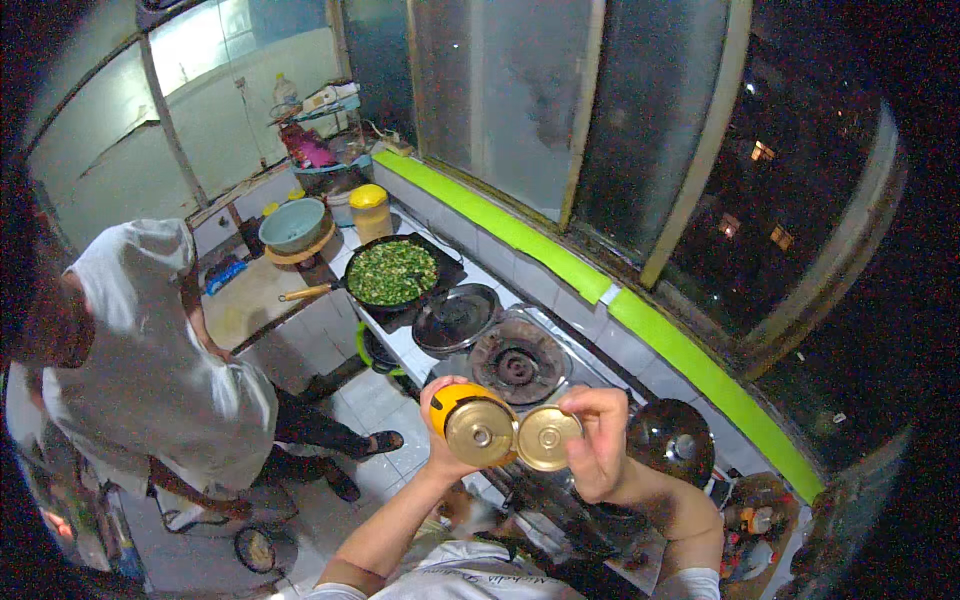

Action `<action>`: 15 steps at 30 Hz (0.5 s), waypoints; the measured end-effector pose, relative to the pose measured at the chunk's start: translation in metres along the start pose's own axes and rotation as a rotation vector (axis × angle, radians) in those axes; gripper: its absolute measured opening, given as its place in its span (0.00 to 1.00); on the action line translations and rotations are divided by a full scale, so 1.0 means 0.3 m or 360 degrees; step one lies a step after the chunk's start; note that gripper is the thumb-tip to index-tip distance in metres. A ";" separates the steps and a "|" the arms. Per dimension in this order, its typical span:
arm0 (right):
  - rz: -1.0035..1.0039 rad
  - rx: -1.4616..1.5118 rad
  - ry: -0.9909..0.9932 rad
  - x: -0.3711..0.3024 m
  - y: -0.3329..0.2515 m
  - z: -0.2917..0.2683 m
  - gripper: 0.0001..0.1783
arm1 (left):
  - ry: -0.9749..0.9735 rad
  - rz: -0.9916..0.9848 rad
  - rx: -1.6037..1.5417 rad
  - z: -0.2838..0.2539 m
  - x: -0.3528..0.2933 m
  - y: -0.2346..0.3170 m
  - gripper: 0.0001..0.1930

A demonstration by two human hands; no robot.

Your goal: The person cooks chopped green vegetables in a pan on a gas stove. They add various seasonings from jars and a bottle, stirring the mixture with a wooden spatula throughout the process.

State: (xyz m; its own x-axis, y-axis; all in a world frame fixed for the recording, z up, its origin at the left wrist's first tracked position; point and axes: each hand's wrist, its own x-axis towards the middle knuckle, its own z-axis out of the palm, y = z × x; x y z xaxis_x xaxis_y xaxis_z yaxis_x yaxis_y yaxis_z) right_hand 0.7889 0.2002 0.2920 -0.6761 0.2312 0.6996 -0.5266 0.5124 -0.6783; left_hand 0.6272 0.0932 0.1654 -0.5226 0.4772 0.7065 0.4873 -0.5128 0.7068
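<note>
My left hand [449,464] is wrapped around a yellow-orange canister [450,404] with black marks on its side. Its round gold-coloured end, with a small ring in the middle, faces up at me. Beside it, my right hand [598,440] pinches the edge of a round gold-coloured lid [548,452]. Lid and canister sit edge to edge; whether they are joined I cannot tell. Both are in the air in front of the stove, near a gas burner [517,363].
A wooden-handled black pan [392,273] of chopped greens sits on the counter, with a glass lid [456,318] nearer the burner. A lidded dark pot [670,443] stands right. A yellow-topped jar [370,208] and blue basin [292,225] are behind. Another person [165,350] stands left.
</note>
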 end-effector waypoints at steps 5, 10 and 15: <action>-0.0080 0.0061 0.0085 0.083 0.095 0.150 0.23 | 0.0081 0.0177 -0.0161 -0.163 0.083 -0.125 0.56; -0.0006 -0.0180 0.0108 0.135 0.144 0.235 0.26 | 0.0010 0.0113 0.0028 -0.277 0.097 -0.249 0.56; 0.0310 0.0104 0.0334 0.112 0.211 0.268 0.30 | 0.0008 -0.0063 0.0297 -0.306 0.121 -0.195 0.57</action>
State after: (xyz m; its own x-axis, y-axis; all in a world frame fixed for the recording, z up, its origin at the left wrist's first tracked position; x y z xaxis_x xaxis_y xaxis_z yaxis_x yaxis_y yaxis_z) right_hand 0.6912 0.1740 0.2546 -0.6499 0.4895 0.5813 -0.4342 0.3886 -0.8127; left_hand 0.5155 0.0752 0.1465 -0.5472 0.4904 0.6783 0.5874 -0.3523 0.7286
